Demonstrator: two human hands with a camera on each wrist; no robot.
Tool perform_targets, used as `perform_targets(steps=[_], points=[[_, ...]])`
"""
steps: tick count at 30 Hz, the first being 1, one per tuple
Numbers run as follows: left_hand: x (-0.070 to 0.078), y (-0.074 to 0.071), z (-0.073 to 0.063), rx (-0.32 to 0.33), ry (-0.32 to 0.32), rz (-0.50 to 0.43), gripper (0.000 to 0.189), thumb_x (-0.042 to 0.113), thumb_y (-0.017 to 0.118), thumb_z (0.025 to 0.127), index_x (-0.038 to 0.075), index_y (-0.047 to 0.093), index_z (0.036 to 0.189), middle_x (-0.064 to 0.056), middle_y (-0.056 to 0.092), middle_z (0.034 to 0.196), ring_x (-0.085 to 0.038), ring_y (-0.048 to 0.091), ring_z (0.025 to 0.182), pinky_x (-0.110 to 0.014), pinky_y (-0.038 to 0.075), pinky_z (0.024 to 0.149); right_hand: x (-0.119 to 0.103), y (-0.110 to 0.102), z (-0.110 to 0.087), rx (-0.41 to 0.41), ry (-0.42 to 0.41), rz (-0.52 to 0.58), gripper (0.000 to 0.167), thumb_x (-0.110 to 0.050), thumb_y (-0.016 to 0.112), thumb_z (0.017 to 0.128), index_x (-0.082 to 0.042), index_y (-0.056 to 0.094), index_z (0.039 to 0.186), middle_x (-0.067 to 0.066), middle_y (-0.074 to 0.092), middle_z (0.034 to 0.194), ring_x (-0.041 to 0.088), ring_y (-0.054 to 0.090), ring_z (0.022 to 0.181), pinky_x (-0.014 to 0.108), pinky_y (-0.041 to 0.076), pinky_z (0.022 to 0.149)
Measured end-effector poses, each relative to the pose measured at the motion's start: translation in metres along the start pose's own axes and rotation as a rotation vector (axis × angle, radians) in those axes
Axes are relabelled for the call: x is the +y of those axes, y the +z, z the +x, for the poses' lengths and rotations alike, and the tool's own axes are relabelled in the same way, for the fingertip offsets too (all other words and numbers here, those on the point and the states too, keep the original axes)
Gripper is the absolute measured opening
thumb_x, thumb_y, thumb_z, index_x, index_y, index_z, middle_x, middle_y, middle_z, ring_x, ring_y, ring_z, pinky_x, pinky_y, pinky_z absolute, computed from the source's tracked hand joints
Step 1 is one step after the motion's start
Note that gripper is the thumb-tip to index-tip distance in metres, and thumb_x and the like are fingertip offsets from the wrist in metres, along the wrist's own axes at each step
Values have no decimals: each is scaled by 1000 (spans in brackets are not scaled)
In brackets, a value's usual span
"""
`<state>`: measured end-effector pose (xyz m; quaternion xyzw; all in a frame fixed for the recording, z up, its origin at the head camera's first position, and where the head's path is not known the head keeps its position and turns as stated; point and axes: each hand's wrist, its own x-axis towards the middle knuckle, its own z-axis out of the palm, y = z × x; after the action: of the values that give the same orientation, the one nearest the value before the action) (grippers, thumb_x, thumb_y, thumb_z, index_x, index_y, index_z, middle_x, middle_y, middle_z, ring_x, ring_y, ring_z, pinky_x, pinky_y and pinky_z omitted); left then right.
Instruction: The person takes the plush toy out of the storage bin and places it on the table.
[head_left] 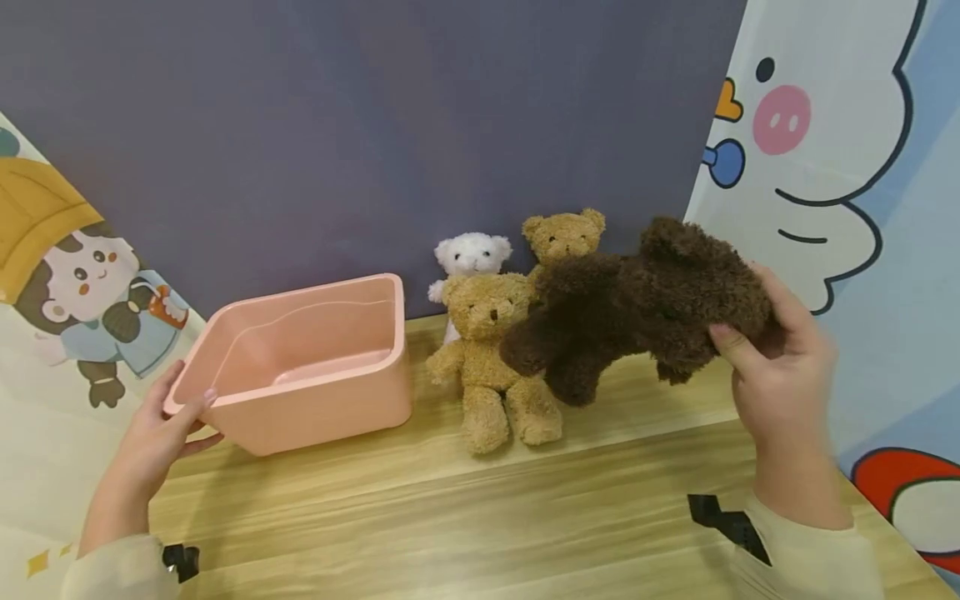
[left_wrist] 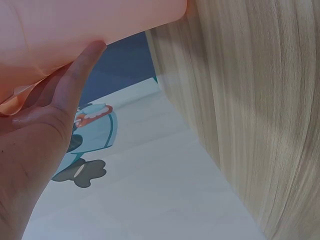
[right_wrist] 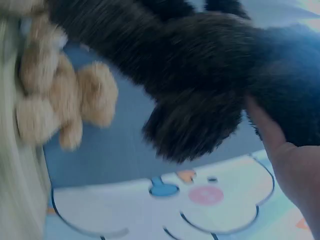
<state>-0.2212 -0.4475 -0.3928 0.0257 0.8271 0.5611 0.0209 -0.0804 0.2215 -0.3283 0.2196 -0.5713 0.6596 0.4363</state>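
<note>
My left hand (head_left: 153,442) grips the left front corner of a pink plastic bin (head_left: 322,408), thumb over the rim and fingers underneath. In the left wrist view that hand (left_wrist: 45,115) presses against the bin's underside. My right hand (head_left: 791,383) holds a dark brown teddy bear (head_left: 637,308) sideways by its head end, legs pointing left. Seen from the right wrist, the thumb lies on the blurred dark fur (right_wrist: 200,65). The brown bear partly covers two tan teddy bears, one in front (head_left: 487,367) and one behind (head_left: 562,237). A white teddy bear (head_left: 471,254) sits behind the front tan one.
Under everything is a wood-grain table (head_left: 465,517). A dark grey-blue panel (head_left: 375,150) rises behind the bears and bin. Cartoon-printed panels flank it, with a figure in a yellow hat (head_left: 97,275) on the left and a white character (head_left: 840,150) on the right.
</note>
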Motion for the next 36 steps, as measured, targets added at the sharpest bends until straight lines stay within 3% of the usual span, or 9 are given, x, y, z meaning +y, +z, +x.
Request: perform_targets(steps=[2, 5, 9, 10, 15, 18, 21, 25, 36], points=[[1, 1, 1, -1, 7, 6, 93, 29, 59, 111, 29, -11, 172, -38, 6, 165, 11, 66, 92, -29, 69, 72, -5, -10, 1, -45, -13, -325, 57, 26, 67, 87, 6, 65, 141, -3, 68, 144, 7, 64, 128, 10, 54, 96], [4, 1, 3, -1, 10, 4, 93, 29, 59, 110, 29, -11, 172, -37, 7, 165, 10, 67, 92, -29, 69, 72, -9, -20, 4, -153, -10, -701, 65, 24, 70, 83, -4, 68, 142, -18, 59, 150, -7, 58, 126, 4, 45, 81], [5, 0, 4, -2, 5, 17, 94, 30, 59, 111, 28, -12, 172, -38, 6, 167, 11, 66, 92, -29, 69, 72, -10, -26, 8, -325, 32, -898, 72, 17, 77, 83, -20, 69, 145, -15, 55, 156, -18, 50, 125, 13, 30, 56], [5, 0, 4, -2, 3, 26, 94, 30, 58, 111, 28, -12, 172, -39, 6, 167, 11, 66, 92, -29, 69, 73, -9, -26, 10, -373, 53, -926, 73, 14, 78, 85, -24, 67, 146, -12, 54, 158, -17, 46, 132, 13, 31, 59], [3, -1, 2, 0, -1, 34, 93, 30, 58, 111, 28, -13, 172, -41, 5, 167, 12, 65, 92, -28, 69, 73, 3, -20, 26, -614, 136, -983, 69, 2, 76, 94, -31, 61, 152, 10, 53, 161, 25, 54, 141, 22, 32, 66], [3, 0, 2, -2, -1, 37, 94, 31, 58, 111, 27, -13, 172, -41, 5, 168, 13, 65, 92, -28, 69, 73, 17, -17, 36, -697, 192, -952, 64, 0, 72, 98, -26, 59, 154, 17, 50, 162, 48, 52, 139, 35, 44, 76], [3, 2, 2, -3, -2, 48, 94, 33, 58, 111, 27, -14, 172, -41, 5, 168, 13, 65, 93, -28, 69, 73, 34, -15, 45, -709, 258, -914, 62, 1, 70, 99, -24, 58, 154, 18, 48, 163, 51, 46, 145, 59, 51, 92], [4, 2, 1, 7, -2, 42, 94, 33, 59, 110, 27, -12, 172, -41, 7, 166, 12, 65, 92, -28, 69, 73, 54, -12, 56, -701, 337, -881, 59, -2, 68, 102, -22, 57, 155, 18, 45, 165, 52, 36, 153, 79, 37, 114], [4, 2, 0, 15, -8, 19, 94, 32, 60, 110, 30, -11, 172, -40, 7, 166, 12, 66, 92, -29, 69, 73, 94, -5, 77, -729, 493, -859, 58, -13, 65, 106, -20, 49, 161, 17, 37, 171, 49, 26, 159, 78, 29, 123]])
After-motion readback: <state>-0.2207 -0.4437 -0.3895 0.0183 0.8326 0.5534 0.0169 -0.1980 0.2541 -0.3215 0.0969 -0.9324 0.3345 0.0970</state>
